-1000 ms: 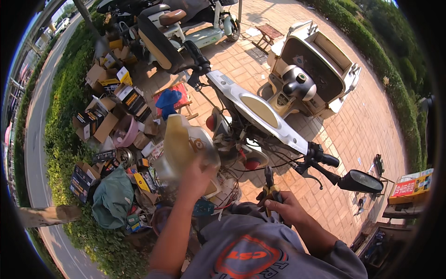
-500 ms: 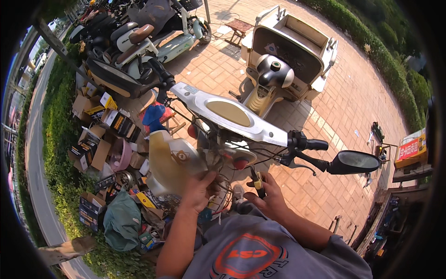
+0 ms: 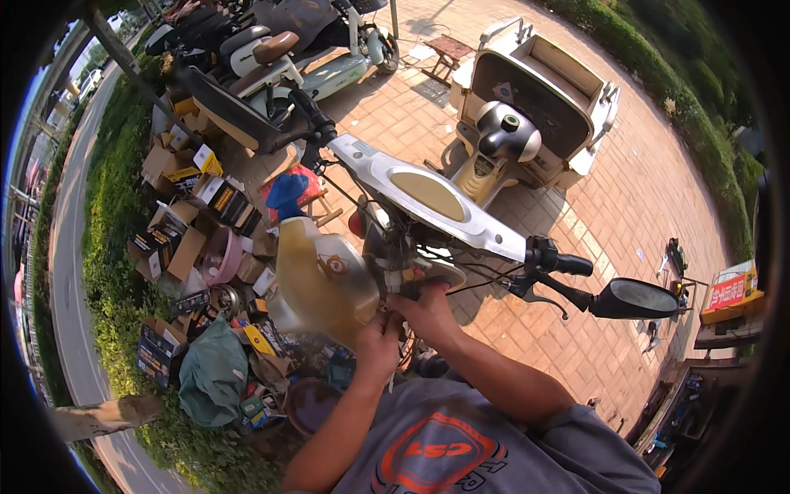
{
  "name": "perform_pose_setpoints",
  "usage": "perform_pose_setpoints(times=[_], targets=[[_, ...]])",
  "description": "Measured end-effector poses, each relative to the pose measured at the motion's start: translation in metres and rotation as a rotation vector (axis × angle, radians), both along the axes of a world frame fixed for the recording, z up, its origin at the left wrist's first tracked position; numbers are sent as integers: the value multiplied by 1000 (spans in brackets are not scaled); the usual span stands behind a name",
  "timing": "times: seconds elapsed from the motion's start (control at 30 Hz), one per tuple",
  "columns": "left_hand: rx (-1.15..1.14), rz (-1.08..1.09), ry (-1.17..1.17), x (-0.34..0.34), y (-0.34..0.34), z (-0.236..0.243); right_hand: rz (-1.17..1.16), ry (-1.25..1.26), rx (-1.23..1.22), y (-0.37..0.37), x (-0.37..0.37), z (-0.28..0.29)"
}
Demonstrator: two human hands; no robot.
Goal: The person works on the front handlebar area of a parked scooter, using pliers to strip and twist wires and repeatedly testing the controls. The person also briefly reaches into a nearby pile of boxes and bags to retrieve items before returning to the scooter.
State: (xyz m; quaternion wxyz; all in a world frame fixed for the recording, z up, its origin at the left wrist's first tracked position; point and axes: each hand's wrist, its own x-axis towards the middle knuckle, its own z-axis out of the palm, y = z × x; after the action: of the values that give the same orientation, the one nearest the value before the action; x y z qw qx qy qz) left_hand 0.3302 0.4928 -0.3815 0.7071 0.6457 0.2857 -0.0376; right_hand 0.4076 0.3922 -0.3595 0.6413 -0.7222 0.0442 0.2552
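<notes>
A scooter's silver handlebar cover (image 3: 436, 196) spans the middle, with dark wires beneath it. The cream front panel (image 3: 325, 276) hangs at the left, a blue cloth or bag (image 3: 288, 193) at its upper edge. My left hand (image 3: 378, 346) is closed in a pinch beside this panel, on something too small to make out. Right against it, my right hand (image 3: 424, 313) is closed under the handlebar, its thumb near the left fingertips. The hand mostly hides the yellow-and-black pliers seen in it earlier.
A mirror (image 3: 638, 298) and the right grip (image 3: 568, 263) stick out to the right. Cardboard boxes (image 3: 185, 247), a pink basin (image 3: 222, 257) and a green bag (image 3: 212, 380) crowd the left ground. A cargo tricycle (image 3: 535, 107) stands ahead; parked scooters (image 3: 337, 78) are at the far left.
My right hand has moved left and up with the pliers, from apart to right beside my left hand. My left hand has shifted slightly right and down. The whole view has shifted slightly.
</notes>
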Motion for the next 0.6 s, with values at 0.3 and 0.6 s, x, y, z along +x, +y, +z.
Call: perform_pose_setpoints(times=[0.3,0.6], targets=[[-124,47,93,-13,10,30,-117,57,72,19,-10,1],[-3,-100,216,-78,46,45,-129,1,-23,22,-15,-15]])
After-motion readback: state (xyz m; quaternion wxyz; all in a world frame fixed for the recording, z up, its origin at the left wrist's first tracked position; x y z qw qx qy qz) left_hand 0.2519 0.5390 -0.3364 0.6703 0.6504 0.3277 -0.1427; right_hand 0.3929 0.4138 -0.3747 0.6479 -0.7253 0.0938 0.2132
